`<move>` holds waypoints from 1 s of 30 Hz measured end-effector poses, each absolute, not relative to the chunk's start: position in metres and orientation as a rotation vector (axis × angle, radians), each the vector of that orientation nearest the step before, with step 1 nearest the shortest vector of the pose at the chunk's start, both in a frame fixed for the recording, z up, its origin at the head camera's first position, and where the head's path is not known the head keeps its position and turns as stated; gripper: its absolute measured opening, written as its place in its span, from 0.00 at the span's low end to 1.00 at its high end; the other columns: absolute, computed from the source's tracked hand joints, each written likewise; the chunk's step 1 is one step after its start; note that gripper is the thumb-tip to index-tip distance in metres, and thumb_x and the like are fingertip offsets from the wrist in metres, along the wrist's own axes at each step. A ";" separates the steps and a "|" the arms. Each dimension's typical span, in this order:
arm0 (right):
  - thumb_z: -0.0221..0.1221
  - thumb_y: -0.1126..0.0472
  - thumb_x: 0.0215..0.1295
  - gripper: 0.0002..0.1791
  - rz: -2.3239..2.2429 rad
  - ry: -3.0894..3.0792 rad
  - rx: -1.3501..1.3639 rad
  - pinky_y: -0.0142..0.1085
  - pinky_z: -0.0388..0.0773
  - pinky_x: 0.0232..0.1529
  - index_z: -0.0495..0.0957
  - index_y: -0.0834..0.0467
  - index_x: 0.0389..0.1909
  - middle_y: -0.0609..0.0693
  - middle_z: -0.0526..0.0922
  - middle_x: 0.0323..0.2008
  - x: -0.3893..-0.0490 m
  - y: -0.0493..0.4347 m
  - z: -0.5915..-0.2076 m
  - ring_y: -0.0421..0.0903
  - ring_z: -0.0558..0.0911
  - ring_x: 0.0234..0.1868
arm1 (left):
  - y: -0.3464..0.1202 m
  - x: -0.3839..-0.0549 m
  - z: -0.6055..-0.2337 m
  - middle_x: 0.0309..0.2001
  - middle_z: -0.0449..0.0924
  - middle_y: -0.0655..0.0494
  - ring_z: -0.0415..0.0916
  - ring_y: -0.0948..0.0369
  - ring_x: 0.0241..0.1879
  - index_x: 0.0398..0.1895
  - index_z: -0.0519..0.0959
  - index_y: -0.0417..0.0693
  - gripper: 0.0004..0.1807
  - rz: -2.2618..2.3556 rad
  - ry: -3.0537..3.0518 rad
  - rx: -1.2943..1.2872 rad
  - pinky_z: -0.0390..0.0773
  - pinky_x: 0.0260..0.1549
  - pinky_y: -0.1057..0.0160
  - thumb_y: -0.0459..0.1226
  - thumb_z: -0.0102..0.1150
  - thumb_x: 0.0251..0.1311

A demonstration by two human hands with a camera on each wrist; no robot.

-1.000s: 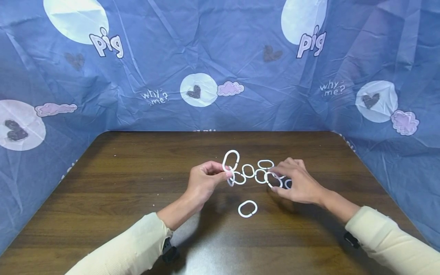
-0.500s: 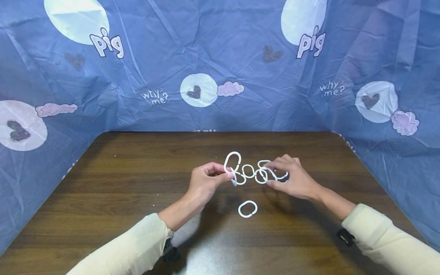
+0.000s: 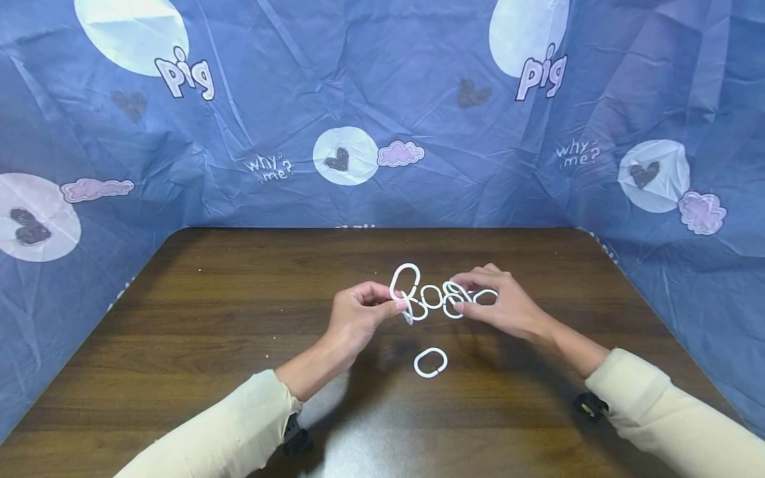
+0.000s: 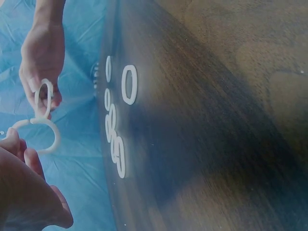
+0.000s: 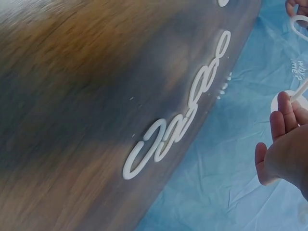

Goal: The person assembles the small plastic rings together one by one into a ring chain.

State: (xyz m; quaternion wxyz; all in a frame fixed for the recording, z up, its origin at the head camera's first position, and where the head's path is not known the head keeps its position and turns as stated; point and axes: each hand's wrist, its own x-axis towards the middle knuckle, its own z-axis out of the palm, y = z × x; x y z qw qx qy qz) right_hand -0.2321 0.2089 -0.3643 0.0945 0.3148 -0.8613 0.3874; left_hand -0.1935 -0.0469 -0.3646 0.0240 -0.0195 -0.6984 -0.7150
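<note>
Near the middle of the table, my left hand pinches a white oval split ring between thumb and fingers. That ring stands up on edge, and a second white loop seen nearly edge-on hangs by the thumb; whether the two are linked I cannot tell. My right hand pinches another white split ring above the table, its outline overlapping rings behind it in the head view. Beyond and below both hands, several white split rings lie in a row on the table, touching or overlapping. A single split ring lies closer to me.
The brown wooden table has rounded far corners. Blue printed cloth hangs behind it and along both sides. Dark straps with small devices show at both wrists, below pale sleeves.
My right hand has moved left and slightly away from me, carrying its ring closer to my left hand. The left hand and its ring have shifted only slightly right.
</note>
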 end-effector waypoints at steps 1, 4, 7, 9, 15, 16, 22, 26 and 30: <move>0.69 0.59 0.54 0.20 1.169 -2.557 0.929 0.40 0.66 0.45 0.82 0.56 0.49 0.46 0.82 0.35 -0.232 0.208 -0.363 0.45 0.73 0.40 | -0.047 -0.193 -0.364 0.31 0.85 0.52 0.79 0.63 0.30 0.30 0.83 0.36 0.09 -2.215 -2.159 -0.063 0.75 0.33 0.69 0.29 0.72 0.45; 0.68 0.59 0.55 0.20 1.220 -2.572 0.900 0.36 0.66 0.45 0.82 0.55 0.50 0.47 0.81 0.36 -0.232 0.204 -0.361 0.46 0.73 0.42 | -0.046 -0.193 -0.364 0.31 0.85 0.52 0.79 0.63 0.30 0.30 0.82 0.35 0.09 -2.223 -2.157 -0.076 0.76 0.33 0.69 0.29 0.72 0.46; 0.68 0.59 0.55 0.20 1.264 -2.584 0.878 0.35 0.66 0.46 0.81 0.56 0.51 0.50 0.81 0.36 -0.232 0.200 -0.359 0.46 0.73 0.42 | -0.046 -0.193 -0.365 0.30 0.85 0.52 0.79 0.64 0.30 0.30 0.83 0.34 0.09 -2.232 -2.160 -0.092 0.75 0.32 0.69 0.28 0.72 0.46; 0.68 0.59 0.55 0.20 1.284 -2.586 0.871 0.36 0.67 0.46 0.81 0.56 0.51 0.49 0.81 0.36 -0.232 0.197 -0.359 0.44 0.72 0.42 | -0.046 -0.193 -0.365 0.30 0.85 0.52 0.78 0.64 0.29 0.31 0.83 0.34 0.09 -2.235 -2.165 -0.104 0.75 0.31 0.69 0.28 0.72 0.46; 0.67 0.59 0.56 0.19 1.301 -2.574 0.884 0.36 0.68 0.46 0.82 0.57 0.50 0.47 0.82 0.36 -0.232 0.190 -0.357 0.46 0.74 0.42 | -0.046 -0.192 -0.366 0.29 0.85 0.52 0.78 0.64 0.28 0.31 0.83 0.35 0.09 -2.228 -2.183 -0.118 0.75 0.31 0.69 0.29 0.72 0.46; 0.67 0.59 0.56 0.19 1.302 -2.573 0.889 0.36 0.68 0.46 0.82 0.57 0.50 0.47 0.82 0.36 -0.232 0.189 -0.357 0.46 0.74 0.42 | -0.046 -0.192 -0.366 0.29 0.85 0.52 0.78 0.64 0.28 0.31 0.83 0.35 0.09 -2.227 -2.186 -0.117 0.75 0.31 0.69 0.29 0.73 0.46; 0.66 0.61 0.57 0.17 1.337 -2.567 0.923 0.36 0.69 0.45 0.82 0.59 0.48 0.50 0.82 0.35 -0.232 0.184 -0.356 0.47 0.75 0.41 | -0.046 -0.192 -0.367 0.30 0.85 0.53 0.78 0.64 0.29 0.30 0.83 0.35 0.09 -2.223 -2.197 -0.108 0.75 0.31 0.68 0.30 0.73 0.45; 0.66 0.59 0.58 0.17 1.378 -2.597 0.904 0.38 0.71 0.44 0.83 0.58 0.48 0.47 0.82 0.34 -0.231 0.181 -0.355 0.50 0.76 0.41 | -0.045 -0.192 -0.367 0.30 0.85 0.52 0.78 0.64 0.29 0.31 0.83 0.35 0.09 -2.223 -2.195 -0.114 0.75 0.31 0.68 0.29 0.73 0.46; 0.67 0.58 0.57 0.18 1.434 -2.614 0.881 0.38 0.72 0.45 0.82 0.59 0.48 0.49 0.82 0.35 -0.229 0.179 -0.354 0.50 0.76 0.42 | -0.045 -0.192 -0.367 0.29 0.85 0.52 0.78 0.64 0.29 0.31 0.83 0.35 0.09 -2.225 -2.192 -0.123 0.75 0.31 0.68 0.29 0.72 0.46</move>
